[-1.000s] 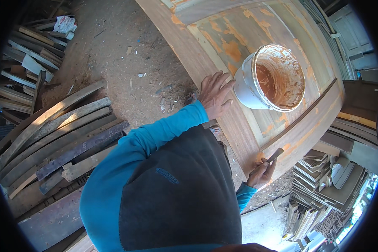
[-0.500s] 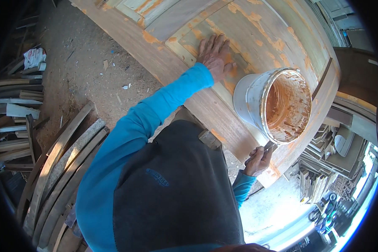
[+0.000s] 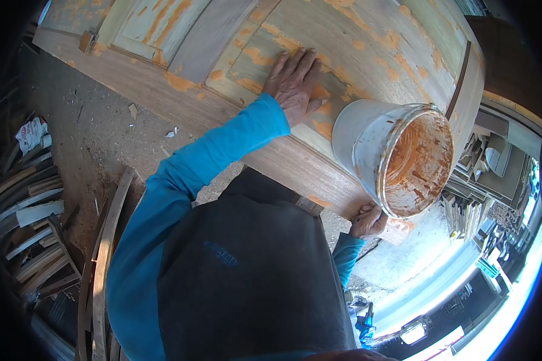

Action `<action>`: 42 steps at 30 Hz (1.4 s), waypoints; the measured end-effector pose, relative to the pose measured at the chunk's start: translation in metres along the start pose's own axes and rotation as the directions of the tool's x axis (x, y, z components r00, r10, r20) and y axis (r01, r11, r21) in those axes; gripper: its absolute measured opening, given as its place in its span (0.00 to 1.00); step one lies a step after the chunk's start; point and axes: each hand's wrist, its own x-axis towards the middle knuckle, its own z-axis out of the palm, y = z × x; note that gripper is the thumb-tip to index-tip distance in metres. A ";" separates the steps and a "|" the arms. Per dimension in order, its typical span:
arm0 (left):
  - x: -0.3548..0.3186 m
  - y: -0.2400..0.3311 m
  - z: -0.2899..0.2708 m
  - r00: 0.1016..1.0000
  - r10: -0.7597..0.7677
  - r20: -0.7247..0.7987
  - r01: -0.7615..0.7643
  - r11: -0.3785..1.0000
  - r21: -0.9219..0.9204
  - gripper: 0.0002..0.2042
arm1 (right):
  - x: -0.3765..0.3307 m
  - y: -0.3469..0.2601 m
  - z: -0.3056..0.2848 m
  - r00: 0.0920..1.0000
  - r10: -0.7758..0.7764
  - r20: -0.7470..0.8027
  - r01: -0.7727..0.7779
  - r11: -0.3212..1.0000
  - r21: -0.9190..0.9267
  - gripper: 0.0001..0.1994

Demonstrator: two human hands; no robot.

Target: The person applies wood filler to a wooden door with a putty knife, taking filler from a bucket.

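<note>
A wooden panelled door (image 3: 180,99) with orange filler smears lies flat in front of me. My left hand (image 3: 296,87) rests palm down on its panel, fingers spread, holding nothing. To its right, a white bucket (image 3: 361,141) leans over the door, its mouth turned towards the lower right. Orange paste coats the bucket's inside wall. Below the rim, near the door's close edge, my right hand (image 3: 368,222) is closed with curled fingers. The dark-handled putty knife seen in it just before is now largely hidden by the hand and bucket.
Long curved wooden pieces (image 3: 105,253) are stacked at the lower left, beside a littered dirt floor (image 3: 111,120). A small wooden block (image 3: 87,42) sits at the door's far left edge. Stacked boards (image 3: 503,159) stand at the right.
The view has swung, showing more of the door's left end. My left hand stays flat on the panel. My right hand sits closer under the bucket rim, and its tool has dropped from sight.
</note>
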 end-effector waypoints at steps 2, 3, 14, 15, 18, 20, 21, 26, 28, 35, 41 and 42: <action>-0.006 -0.002 -0.005 0.999 0.023 0.028 -0.023 1.000 0.004 0.40 | 0.001 0.004 -0.002 1.000 -0.008 -0.021 0.007 1.000 -0.017 0.16; -0.007 -0.004 -0.006 0.999 0.028 0.025 -0.029 1.000 0.007 0.40 | 0.003 0.009 -0.003 0.999 -0.018 -0.034 0.017 0.999 -0.031 0.16; 0.012 0.010 -0.011 0.989 0.075 0.127 -0.068 0.996 -0.056 0.35 | 0.012 0.067 -0.038 0.989 -0.139 -0.043 0.131 0.979 -0.158 0.15; 0.020 0.011 -0.008 0.989 0.092 0.112 -0.086 0.995 -0.056 0.35 | 0.008 0.071 -0.048 0.999 -0.030 -0.040 0.023 0.988 -0.156 0.21; 0.058 0.016 0.011 0.989 0.132 0.069 -0.131 0.991 -0.027 0.33 | 0.005 0.075 -0.055 0.993 0.101 -0.064 -0.104 0.994 -0.040 0.27; 0.075 0.021 0.025 0.986 0.161 0.043 -0.163 0.986 0.027 0.32 | 0.004 0.072 -0.050 0.994 0.077 -0.080 -0.080 0.996 -0.034 0.27; 0.076 0.022 0.028 0.979 0.195 0.053 -0.197 0.979 0.043 0.31 | 0.004 0.071 -0.047 0.994 0.064 -0.089 -0.067 0.997 -0.037 0.27; 0.063 0.034 0.030 0.953 0.285 0.099 -0.293 0.953 0.080 0.29 | 0.001 0.060 -0.032 0.991 0.045 -0.124 -0.052 0.997 -0.053 0.26; 0.057 0.038 0.025 0.946 0.309 0.096 -0.314 0.948 0.051 0.28 | 0.000 0.054 -0.027 0.991 0.048 -0.126 -0.055 0.997 -0.053 0.26; 0.058 0.036 0.002 0.966 0.256 0.029 -0.226 0.894 -0.387 0.23 | -0.002 0.039 -0.010 0.991 0.050 -0.127 -0.057 0.997 -0.052 0.25; 0.037 0.076 -0.048 0.977 0.125 0.173 0.122 0.341 -0.932 0.40 | -0.007 0.025 -0.007 0.994 0.055 -0.092 -0.063 0.995 -0.080 0.25; 0.025 0.086 -0.046 0.981 0.146 0.126 0.069 0.347 -0.935 0.43 | -0.011 0.024 -0.010 0.994 0.061 -0.088 -0.069 0.993 -0.092 0.24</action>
